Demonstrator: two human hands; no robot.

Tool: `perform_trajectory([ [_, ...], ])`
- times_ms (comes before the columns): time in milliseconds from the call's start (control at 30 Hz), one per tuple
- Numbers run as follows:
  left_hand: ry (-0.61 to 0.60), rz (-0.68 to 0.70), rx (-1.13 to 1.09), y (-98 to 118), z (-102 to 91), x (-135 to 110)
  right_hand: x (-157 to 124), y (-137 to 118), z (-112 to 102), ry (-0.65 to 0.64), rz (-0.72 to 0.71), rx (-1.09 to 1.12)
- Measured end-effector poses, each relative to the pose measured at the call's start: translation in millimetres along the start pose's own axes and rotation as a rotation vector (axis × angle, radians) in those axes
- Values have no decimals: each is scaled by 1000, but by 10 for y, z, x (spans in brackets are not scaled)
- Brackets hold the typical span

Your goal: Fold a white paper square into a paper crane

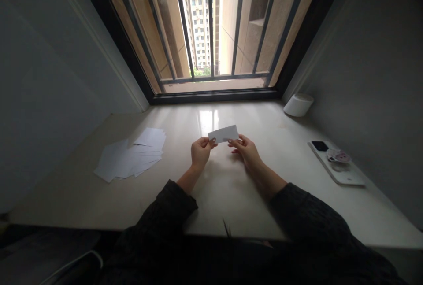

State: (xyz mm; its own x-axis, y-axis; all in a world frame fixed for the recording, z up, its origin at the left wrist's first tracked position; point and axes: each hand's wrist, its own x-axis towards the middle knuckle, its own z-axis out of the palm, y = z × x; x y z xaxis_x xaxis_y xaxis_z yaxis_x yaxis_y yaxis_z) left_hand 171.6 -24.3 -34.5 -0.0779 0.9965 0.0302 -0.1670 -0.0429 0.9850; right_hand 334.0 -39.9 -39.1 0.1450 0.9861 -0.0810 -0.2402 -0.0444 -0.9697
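A small white rectangle of paper (223, 134) is held up between my two hands over the pale sill. My left hand (200, 150) pinches its lower left corner, thumb in front. At the lower right corner my right hand (246, 149) grips it between thumb and fingers. The paper tilts slightly, its right end a little higher. Whether it is folded or a single layer, I cannot tell. Off to the left lies a loose, fanned pile of white paper sheets (132, 159), apart from both hands.
On the right of the white sill (231, 205) lies a phone (346, 175) in a pale case with a decorated grip on its back. A white rounded object (298, 105) stands in the back right corner. A dark-framed, barred window (218, 97) closes off the far side.
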Motion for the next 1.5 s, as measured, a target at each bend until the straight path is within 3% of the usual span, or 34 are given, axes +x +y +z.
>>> perform_trajectory([
  [133,-31,49,8,4,47,-58,-65,27,100,-86,34,-135],
  [367,-63,34,5,53,83,-113,-80,31,121,-14,27,-119],
  [800,-48,11,1,41,14,-12,82,-100,-212,43,-9,-124],
  [1133,-32,2,6,32,-12,21,134,-132,-334,-148,-18,-244],
  [1333,-54,-29,2,76,-28,26,38,-142,-234,-69,-143,-333],
  [1500,-46,-42,3,130,-31,13,-50,-128,-125,-68,-152,-291],
])
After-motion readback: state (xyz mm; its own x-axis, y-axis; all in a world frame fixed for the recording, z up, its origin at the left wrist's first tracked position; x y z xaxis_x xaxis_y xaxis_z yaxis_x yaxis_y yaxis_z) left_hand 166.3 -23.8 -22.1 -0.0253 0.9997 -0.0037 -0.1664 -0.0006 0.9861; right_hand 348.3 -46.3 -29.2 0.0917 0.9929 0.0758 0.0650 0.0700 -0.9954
